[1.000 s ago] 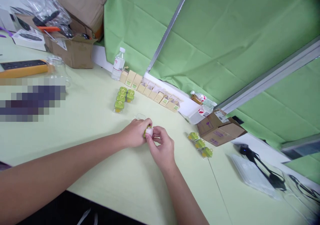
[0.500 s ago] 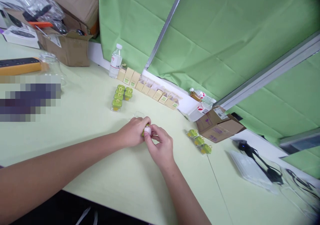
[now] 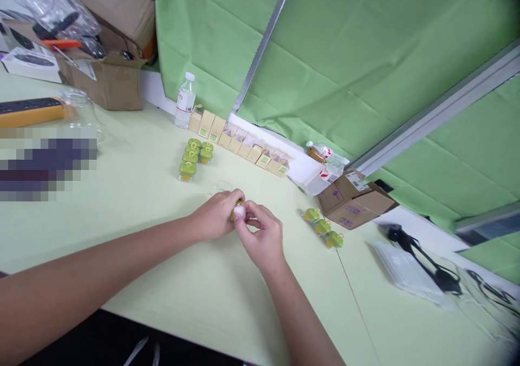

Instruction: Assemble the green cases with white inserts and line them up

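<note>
My left hand [image 3: 219,213] is closed around a small green lid [image 3: 233,212], most of which its fingers hide. Against the lid sits a white round piece [image 3: 240,211], pinched by the thumb and fingertips of my right hand [image 3: 260,230]. Just behind my left hand a small clear container [image 3: 223,185] rests on the table. Farther back stand several small clear boxes with green lids [image 3: 188,168], grouped in two rows. Three more green-lidded boxes [image 3: 323,227] form a line to the right of my hands.
Small beige cartons [image 3: 239,142] line the back edge beside an upright water bottle [image 3: 185,102]. Bottles lie near a brown cardboard box [image 3: 353,199] at right. Black cabled gear [image 3: 442,278] and a clear plastic pack [image 3: 406,274] are farther right; a power strip [image 3: 30,111] is at left.
The view has shifted slightly. Both hands keep the same grip on the lid and the white piece, with hardly any visible movement.
</note>
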`<state>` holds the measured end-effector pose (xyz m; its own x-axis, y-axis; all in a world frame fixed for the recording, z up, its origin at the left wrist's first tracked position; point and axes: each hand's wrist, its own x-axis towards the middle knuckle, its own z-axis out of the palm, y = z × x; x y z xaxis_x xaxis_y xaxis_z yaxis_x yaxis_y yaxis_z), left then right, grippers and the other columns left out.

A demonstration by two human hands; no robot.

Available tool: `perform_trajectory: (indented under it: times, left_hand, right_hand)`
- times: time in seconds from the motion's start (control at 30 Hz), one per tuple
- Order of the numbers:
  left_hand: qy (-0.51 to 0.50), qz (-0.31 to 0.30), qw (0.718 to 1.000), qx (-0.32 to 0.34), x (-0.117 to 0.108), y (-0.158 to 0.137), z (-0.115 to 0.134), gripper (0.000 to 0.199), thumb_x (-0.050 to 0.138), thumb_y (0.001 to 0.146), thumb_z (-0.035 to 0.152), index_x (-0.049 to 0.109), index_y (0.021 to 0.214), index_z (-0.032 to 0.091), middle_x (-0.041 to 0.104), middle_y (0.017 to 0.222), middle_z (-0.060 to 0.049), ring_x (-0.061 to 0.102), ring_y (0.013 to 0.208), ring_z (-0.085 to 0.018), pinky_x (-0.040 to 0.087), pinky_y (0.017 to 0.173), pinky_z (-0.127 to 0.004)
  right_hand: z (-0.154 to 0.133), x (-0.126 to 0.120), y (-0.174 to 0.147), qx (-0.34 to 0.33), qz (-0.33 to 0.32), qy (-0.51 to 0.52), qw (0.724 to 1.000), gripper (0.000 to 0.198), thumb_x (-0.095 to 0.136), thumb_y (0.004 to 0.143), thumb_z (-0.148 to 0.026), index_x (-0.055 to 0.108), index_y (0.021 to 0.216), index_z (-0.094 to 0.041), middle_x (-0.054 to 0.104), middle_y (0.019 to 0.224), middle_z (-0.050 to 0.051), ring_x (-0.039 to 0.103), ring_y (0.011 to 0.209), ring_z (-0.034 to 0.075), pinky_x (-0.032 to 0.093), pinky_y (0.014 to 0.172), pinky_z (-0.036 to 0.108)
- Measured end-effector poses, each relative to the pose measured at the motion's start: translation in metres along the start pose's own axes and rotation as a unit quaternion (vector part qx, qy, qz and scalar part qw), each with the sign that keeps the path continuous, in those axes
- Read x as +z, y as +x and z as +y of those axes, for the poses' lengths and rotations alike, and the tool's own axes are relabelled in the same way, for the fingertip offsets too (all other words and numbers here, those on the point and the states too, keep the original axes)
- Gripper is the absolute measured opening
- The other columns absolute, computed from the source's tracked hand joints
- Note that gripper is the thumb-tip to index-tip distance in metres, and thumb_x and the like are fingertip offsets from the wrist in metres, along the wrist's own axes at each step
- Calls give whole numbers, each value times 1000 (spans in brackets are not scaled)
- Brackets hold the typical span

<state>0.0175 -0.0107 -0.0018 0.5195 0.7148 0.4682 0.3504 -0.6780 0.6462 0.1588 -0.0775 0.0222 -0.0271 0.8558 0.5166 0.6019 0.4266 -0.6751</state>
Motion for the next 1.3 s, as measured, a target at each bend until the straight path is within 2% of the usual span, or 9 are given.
perform_trajectory:
  times: [0.73, 0.83, 1.0, 1.1, 1.17, 1.3]
  left_hand:
    - [-22, -9, 1000, -10, 2, -2, 1, 18, 56, 79, 13, 49, 94, 21, 64, 91, -4, 62, 87, -22, 46, 69, -30]
    - [-10, 0, 1000, -2, 3, -1, 2, 16, 55, 81, 14, 49, 95, 20, 64, 91, -5, 61, 86, -22, 46, 69, -31]
    - [-35, 5, 999, -33, 4, 0, 1, 21, 56, 79, 14, 51, 98, 21, 65, 93, -4, 63, 86, -22, 46, 67, -29]
    - [-76, -29, 996, -37, -1, 2, 1, 28, 59, 76, 15, 51, 102, 21, 66, 95, -3, 64, 84, -21, 48, 69, -30]
    - [-144, -62, 987, -31, -6, 4, 3, 35, 61, 75, 16, 52, 109, 21, 67, 102, -4, 64, 91, -22, 51, 75, -32]
    - [-326, -98, 938, -61, -15, 9, 7, 30, 52, 90, 27, 54, 120, 22, 64, 119, -7, 62, 109, -22, 52, 90, -35]
  right_hand:
    - [0, -1, 2, 26, -1, 21, 999, 8, 62, 83, -22, 69, 87, -24, 64, 79, 0, 63, 72, 15, 63, 71, 27]
    - [3, -1, 2, 25, 8, 7, 1000, 10, 62, 83, -25, 70, 89, -24, 65, 78, 0, 63, 69, 15, 63, 69, 27]
    - [9, 2, 1, 29, 23, 13, 999, 14, 65, 83, -27, 71, 95, -24, 70, 84, 2, 66, 72, 16, 63, 69, 28]
    - [14, 4, 2, 66, 34, 31, 997, 20, 68, 81, -28, 70, 100, -22, 72, 89, 3, 68, 72, 17, 62, 66, 29]
    - [17, 3, 3, 82, 47, 35, 995, 24, 69, 81, -29, 69, 103, -21, 73, 91, 4, 69, 74, 18, 62, 67, 30]
    - [16, -3, 8, 105, 66, 98, 987, 26, 68, 84, -35, 70, 105, -20, 74, 95, 7, 71, 83, 20, 62, 72, 33]
